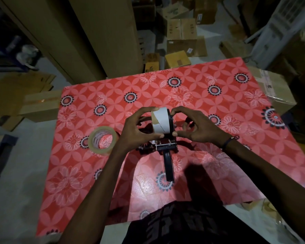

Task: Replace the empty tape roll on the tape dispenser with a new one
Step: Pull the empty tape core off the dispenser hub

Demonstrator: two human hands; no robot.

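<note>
Mid-tabletop [218,106], empty tape roll [161,121] still seated on tape dispenser [167,150], handle toward the near edge; left hand [136,131] pinching the torn core, grip closed on it, seemingly to pull it off; right hand [194,128] curled, bracing the dispenser's side; new tape roll [102,140] waiting just left.

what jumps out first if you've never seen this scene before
At centre, both hands, left hand and right hand, grip the white empty tape core on the black tape dispenser. All of it rests on a bright red floral tablecloth. A fresh clear tape roll lies just left of the dispenser.
</note>
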